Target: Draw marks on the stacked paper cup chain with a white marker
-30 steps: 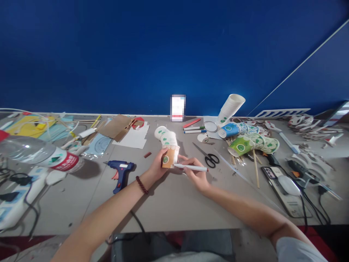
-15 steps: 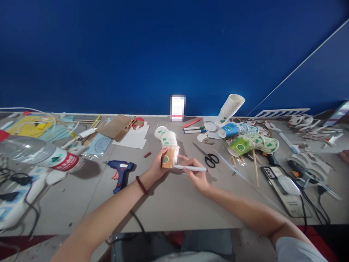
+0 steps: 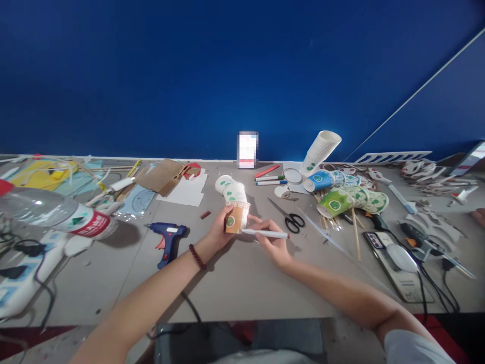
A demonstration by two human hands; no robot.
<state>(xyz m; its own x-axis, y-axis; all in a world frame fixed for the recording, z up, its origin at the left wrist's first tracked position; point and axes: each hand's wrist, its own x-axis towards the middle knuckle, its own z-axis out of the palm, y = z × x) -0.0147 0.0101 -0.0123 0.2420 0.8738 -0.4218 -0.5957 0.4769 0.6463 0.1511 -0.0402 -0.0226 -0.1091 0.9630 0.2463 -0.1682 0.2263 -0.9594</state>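
Note:
A curved chain of paper cups [image 3: 235,192], white at the far end and brown at the near end, lies in front of me. My left hand [image 3: 221,228] is wrapped around the brown cup [image 3: 237,217] from its left side. In my right hand [image 3: 273,243] is a white marker [image 3: 267,233] with a reddish end. Its tip points left and meets or nearly meets the brown cup's lower right edge; which of the two I cannot tell. Several fingers of my right hand reach behind the marker beside the cup.
A blue glue gun [image 3: 167,240] lies left, black scissors [image 3: 291,217] right. Behind are markers [image 3: 271,180] and a tall cup stack [image 3: 321,150]. Green [image 3: 335,202] and blue cup chains [image 3: 320,180], a phone [image 3: 397,273], a bottle [image 3: 56,212] and a power strip [image 3: 34,273] crowd the sides.
Almost nothing differs. Both hands, the marker and the cups keep their places, apart from a very slight shift of the whole view.

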